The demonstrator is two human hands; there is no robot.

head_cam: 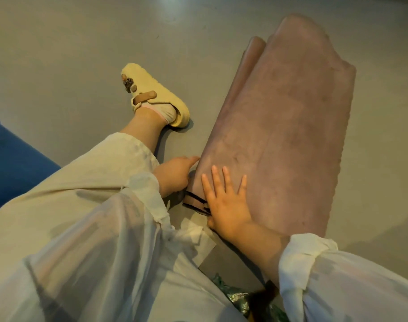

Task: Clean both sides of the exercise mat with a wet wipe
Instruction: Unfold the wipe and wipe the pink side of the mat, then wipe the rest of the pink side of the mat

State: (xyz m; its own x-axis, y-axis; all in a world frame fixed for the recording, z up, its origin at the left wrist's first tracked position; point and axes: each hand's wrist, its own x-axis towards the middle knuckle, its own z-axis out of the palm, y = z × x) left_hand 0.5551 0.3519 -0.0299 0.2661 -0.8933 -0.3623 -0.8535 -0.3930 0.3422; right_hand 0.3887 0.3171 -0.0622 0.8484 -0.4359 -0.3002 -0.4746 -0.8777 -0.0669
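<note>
A dusty pink exercise mat (286, 126) lies loosely rolled on the grey floor, stretching from the lower middle up to the upper right. My right hand (226, 203) presses flat on its near end with fingers spread. My left hand (175, 175) is at the mat's near left edge, fingers curled around the edge near a black strap (195, 201). A white wet wipe (203, 238) lies on the floor just below my right hand, partly under my sleeve.
My left leg in cream trousers ends in a beige slipper (156, 98) left of the mat. A blue seat (14, 149) is at the left edge. A green shiny wrapper (235, 296) lies near the bottom.
</note>
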